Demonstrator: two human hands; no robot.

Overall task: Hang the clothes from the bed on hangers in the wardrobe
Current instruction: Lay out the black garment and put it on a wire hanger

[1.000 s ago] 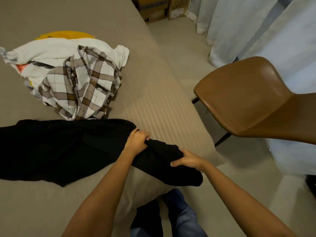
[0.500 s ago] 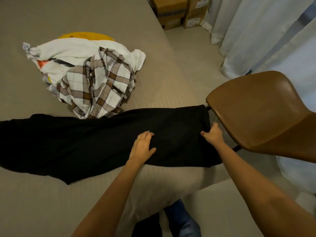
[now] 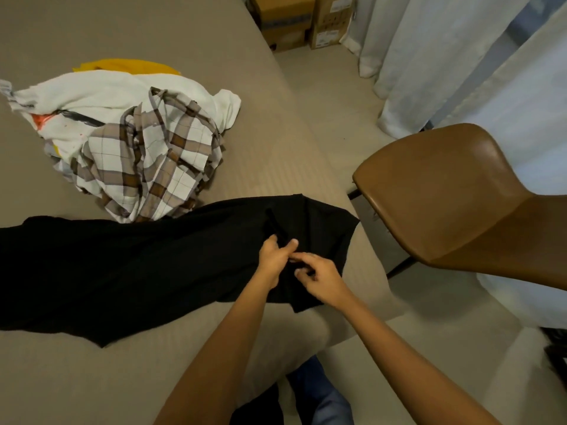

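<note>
So there's a crumpled pile of white and brown-plaid clothes (image 3: 138, 148) on the beige bed (image 3: 184, 41), a long black cloth garment (image 3: 122, 271) spread flat just in front, left hand (image 3: 274, 257) gripping a fold of it, right hand (image 3: 323, 282) pinching it alongside, and a brown moulded chair (image 3: 445, 194) off to the right.

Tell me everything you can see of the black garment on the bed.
The black garment is long, plain, matte cloth, lying spread across the bed from the left edge of view to the bed's side by the chair. A narrow strip or fold shows near that end, where the left hand and right hand pinch the fabric. Its far edge meets the plaid shirt.
</note>
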